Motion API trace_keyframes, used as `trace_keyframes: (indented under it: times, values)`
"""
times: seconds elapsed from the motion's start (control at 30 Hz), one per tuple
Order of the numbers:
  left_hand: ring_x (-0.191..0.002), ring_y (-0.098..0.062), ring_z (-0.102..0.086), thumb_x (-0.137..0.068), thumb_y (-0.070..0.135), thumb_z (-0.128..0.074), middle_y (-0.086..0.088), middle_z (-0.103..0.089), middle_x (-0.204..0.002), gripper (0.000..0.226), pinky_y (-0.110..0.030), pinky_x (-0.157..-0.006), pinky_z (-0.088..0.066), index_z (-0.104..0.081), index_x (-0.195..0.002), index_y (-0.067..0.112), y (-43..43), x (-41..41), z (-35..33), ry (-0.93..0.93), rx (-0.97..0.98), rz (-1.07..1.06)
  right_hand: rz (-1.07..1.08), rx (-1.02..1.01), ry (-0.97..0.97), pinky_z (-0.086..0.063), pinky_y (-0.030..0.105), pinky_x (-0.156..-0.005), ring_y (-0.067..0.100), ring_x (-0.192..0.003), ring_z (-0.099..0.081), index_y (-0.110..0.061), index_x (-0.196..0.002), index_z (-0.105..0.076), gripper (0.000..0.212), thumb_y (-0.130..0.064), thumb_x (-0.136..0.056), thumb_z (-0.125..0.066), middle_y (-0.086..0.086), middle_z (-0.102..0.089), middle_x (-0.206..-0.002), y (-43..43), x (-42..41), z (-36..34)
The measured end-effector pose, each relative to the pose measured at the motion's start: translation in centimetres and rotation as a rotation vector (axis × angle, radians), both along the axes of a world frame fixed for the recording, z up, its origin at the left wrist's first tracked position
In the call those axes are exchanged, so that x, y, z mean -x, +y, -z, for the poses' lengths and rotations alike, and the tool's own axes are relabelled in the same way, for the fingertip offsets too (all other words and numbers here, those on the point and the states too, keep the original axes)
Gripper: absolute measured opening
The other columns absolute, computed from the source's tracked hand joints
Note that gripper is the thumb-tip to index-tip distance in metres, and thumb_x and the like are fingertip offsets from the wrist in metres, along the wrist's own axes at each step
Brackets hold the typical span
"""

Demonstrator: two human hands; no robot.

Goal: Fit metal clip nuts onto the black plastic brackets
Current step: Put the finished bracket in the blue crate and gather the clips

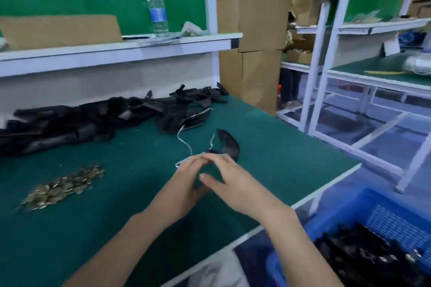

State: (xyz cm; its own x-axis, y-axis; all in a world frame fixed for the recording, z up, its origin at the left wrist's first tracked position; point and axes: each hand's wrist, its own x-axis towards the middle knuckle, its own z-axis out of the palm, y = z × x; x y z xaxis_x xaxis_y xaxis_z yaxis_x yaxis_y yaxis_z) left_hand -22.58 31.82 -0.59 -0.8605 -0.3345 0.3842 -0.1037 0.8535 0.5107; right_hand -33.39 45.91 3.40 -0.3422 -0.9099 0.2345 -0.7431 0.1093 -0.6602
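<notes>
Where right hand [233,184] grips, bracket [229,144] black, curved.

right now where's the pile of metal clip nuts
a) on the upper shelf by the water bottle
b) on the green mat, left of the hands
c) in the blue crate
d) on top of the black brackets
b: the clip nuts lie in a loose heap on the green mat, well left of the left hand.

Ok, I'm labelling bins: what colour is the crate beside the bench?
The crate is blue, seen best in the head view, lower right.
</notes>
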Motion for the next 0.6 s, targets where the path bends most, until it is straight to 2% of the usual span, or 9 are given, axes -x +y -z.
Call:
trace_keyframes:
  times: [0.07,0.17,0.23,0.3,0.37,0.47,0.6]
  values:
    - [-0.127,-0.012,-0.047,-0.085,0.013,-0.072,0.011,-0.048,-0.139,0.059,-0.033,-0.11,-0.038,-0.049,-0.138,0.026,-3.2,-5.1,0.7,-0.042,0.086,-0.195,-0.115,-0.034,-0.001,-0.029,0.026,-0.113,0.011,-0.138,-0.037,-0.029,-0.15,-0.036,0.052,-0.04,-0.102,-0.051,-0.006,-0.039,-0.15,-4.6,-2.9,0.8]
    - [-0.127,-0.029,-0.049,-0.087,0.028,-0.074,-0.005,-0.051,-0.139,0.057,-0.044,-0.107,-0.041,-0.052,-0.138,0.015,-6.7,-12.6,1.7,-0.116,0.271,-0.569,-0.218,-0.101,0.068,-0.031,0.037,-0.114,0.02,-0.14,-0.036,-0.029,-0.154,-0.029,0.056,-0.045,-0.102,-0.047,-0.002,-0.036,-0.154,-10.9,-7.4,2.4]
    - [-0.133,-0.032,-0.044,-0.088,0.046,-0.069,-0.009,-0.048,-0.142,0.065,-0.047,-0.114,-0.033,-0.05,-0.141,0.014,-8.3,-16.7,2.1,-0.195,0.302,-0.787,-0.252,-0.134,0.131,-0.03,0.041,-0.115,0.025,-0.14,-0.034,-0.028,-0.155,-0.025,0.057,-0.045,-0.103,-0.043,0.001,-0.034,-0.155,-14.4,-10.1,3.5]
    - [-0.144,-0.03,-0.028,-0.088,0.065,-0.055,-0.009,-0.036,-0.152,0.077,-0.048,-0.121,-0.019,-0.038,-0.148,0.02,-9.9,-20.0,2.6,-0.287,0.215,-0.952,-0.275,-0.163,0.194,-0.025,0.043,-0.118,0.028,-0.142,-0.031,-0.027,-0.156,-0.02,0.058,-0.045,-0.105,-0.039,0.003,-0.032,-0.157,-17.3,-12.5,4.5]
    - [-0.149,-0.031,-0.014,-0.084,0.077,-0.046,-0.01,-0.022,-0.16,0.09,-0.05,-0.122,-0.011,-0.024,-0.153,0.024,-11.3,-21.9,3.0,-0.308,0.091,-1.046,-0.276,-0.155,0.241,-0.017,0.048,-0.121,0.028,-0.145,-0.026,-0.024,-0.156,-0.02,0.055,-0.045,-0.106,-0.032,0.005,-0.03,-0.158,-19.7,-14.5,5.2]
    - [-0.151,-0.035,-0.007,-0.079,0.083,-0.044,-0.014,-0.011,-0.164,0.1,-0.05,-0.123,-0.009,-0.01,-0.157,0.029,-13.3,-22.3,3.1,-0.288,-0.051,-1.085,-0.218,-0.121,0.271,-0.009,0.053,-0.122,0.029,-0.149,-0.021,-0.023,-0.156,-0.019,0.054,-0.046,-0.108,-0.021,0.009,-0.028,-0.161,-22.9,-16.1,6.0]
    - [-0.153,-0.029,-0.005,-0.079,0.084,-0.04,-0.013,-0.011,-0.165,0.103,-0.045,-0.124,-0.007,-0.01,-0.157,0.025,-15.8,-21.3,3.3,-0.297,-0.091,-1.064,-0.139,-0.11,0.264,-0.005,0.053,-0.123,0.03,-0.152,-0.015,-0.024,-0.158,-0.017,0.06,-0.052,-0.105,-0.017,0.013,-0.021,-0.164,-26.6,-16.4,6.6]
